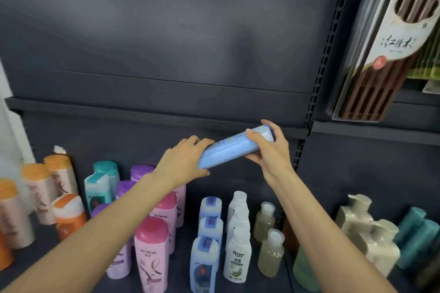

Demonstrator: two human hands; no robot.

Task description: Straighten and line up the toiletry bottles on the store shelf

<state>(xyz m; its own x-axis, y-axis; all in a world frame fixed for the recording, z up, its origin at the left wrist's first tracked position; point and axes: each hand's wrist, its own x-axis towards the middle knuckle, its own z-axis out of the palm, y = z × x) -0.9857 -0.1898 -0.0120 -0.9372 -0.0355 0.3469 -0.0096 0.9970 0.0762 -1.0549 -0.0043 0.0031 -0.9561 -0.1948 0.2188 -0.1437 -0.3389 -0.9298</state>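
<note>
Head view: our left hand (183, 159) cups the base of the blue bottle (234, 148), held sideways above the shelf rows, and our right hand (269, 147) pinches its cap end; smooth rigid plastic, probably slippery, so grip the body.

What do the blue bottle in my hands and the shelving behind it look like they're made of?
The blue bottle, held by the left hand and right hand, looks like smooth, opaque plastic with a soft sheen; light glints along its edge. The shelf back panel looks like dark painted sheet metal, matte, with slotted uprights beside it. Neither can be confirmed by look alone.
</note>
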